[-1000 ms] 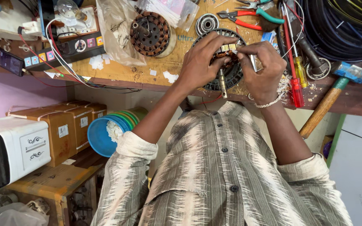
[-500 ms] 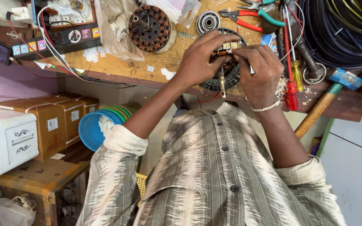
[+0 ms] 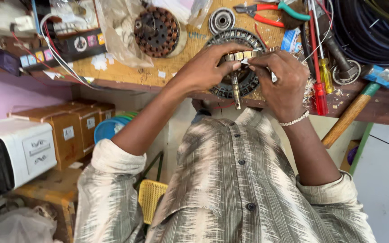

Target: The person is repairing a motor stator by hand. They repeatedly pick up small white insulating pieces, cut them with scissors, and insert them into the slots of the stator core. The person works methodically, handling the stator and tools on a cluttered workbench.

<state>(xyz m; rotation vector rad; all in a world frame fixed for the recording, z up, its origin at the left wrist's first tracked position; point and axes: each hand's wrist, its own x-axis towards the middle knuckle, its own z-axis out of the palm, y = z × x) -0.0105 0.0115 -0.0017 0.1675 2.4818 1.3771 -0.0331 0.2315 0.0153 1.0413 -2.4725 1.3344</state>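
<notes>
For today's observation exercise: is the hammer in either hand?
No: the hammer lies on the bench, apart from both hands, which hold the stator.

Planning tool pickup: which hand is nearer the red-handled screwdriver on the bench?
Right. The right hand sits just beside the red-handled screwdriver; the left hand is farther off, across the round stator both hold.

A repair workshop: a wooden workbench [image 3: 127, 72] strewn with pliers [image 3: 266, 13], screwdrivers [image 3: 318, 67] (red-handled), a hammer [image 3: 361, 103] and motor windings [image 3: 157, 31].
</notes>
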